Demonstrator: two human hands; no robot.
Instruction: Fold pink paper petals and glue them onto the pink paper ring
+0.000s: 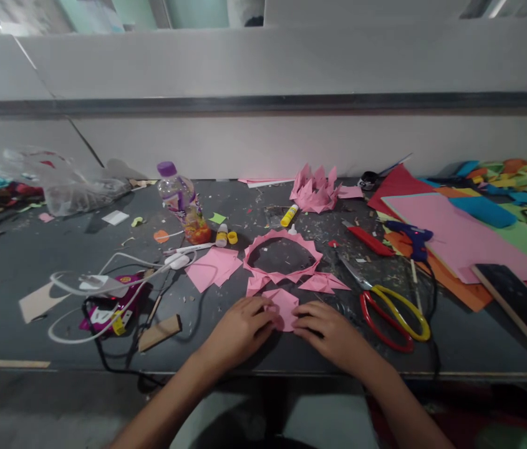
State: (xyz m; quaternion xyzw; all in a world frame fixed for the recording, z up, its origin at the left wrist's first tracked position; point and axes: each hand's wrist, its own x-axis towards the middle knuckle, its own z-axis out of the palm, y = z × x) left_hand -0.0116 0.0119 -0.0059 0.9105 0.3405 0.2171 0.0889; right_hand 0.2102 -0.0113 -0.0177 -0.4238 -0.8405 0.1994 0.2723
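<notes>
Between my two hands lies a small piece of pink paper (284,310), with folded edges, near the table's front. My left hand (246,321) grips its left side with bent fingers. On the right side, the fingertips of my right hand (326,327) pinch the paper's edge. Just beyond it sits a ring of folded pink paper (312,249) with a pointed rim. Folded pink pieces (323,284) lie against the ring's near side. A stack of pink paper squares (214,268) rests to the left.
Scissors (385,305), a glue gun (413,236), a phone (518,305) and coloured sheets (459,231) lie to the right. A plastic bottle (181,202) stands back left, above a tangled white cable (99,290). Behind the ring are a glue stick (289,216) and a spiky pink paper flower (315,190).
</notes>
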